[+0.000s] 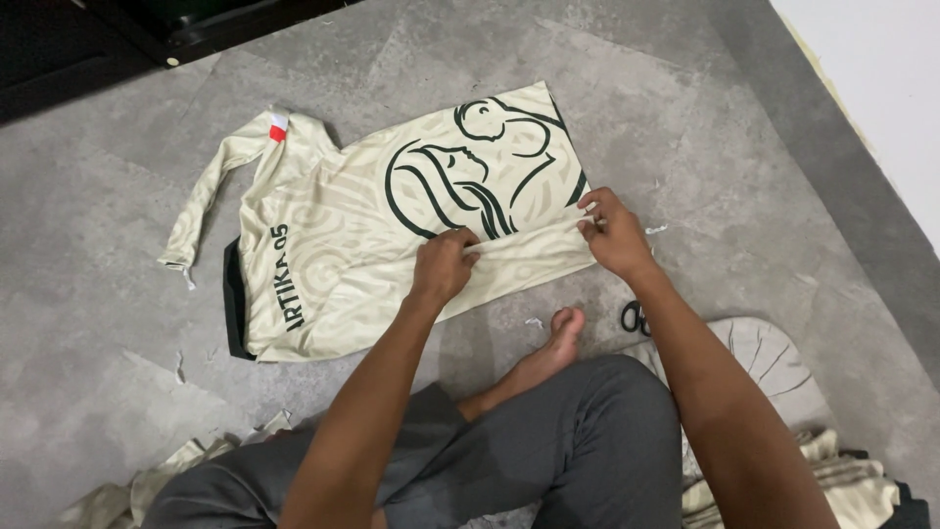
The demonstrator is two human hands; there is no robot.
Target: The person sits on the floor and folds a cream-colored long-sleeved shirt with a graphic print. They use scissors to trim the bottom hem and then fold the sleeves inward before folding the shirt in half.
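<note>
A cream long-sleeved shirt (343, 245) with a dark green line drawing and dark lettering lies flat on the grey floor. Its near side is folded over into a long strip. My left hand (443, 264) pinches that folded strip near its middle. My right hand (612, 230) pinches the strip's right end at the shirt's hem. One sleeve (211, 191) with a small red and white patch stretches out to the far left.
I sit cross-legged in grey trousers (548, 441), a bare foot (558, 338) just below the shirt. More cream fabric (832, 470) is piled at my right, and some at the lower left. Black scissors' handles (634, 315) peek out by my right forearm. Dark furniture (147, 29) stands at the far left.
</note>
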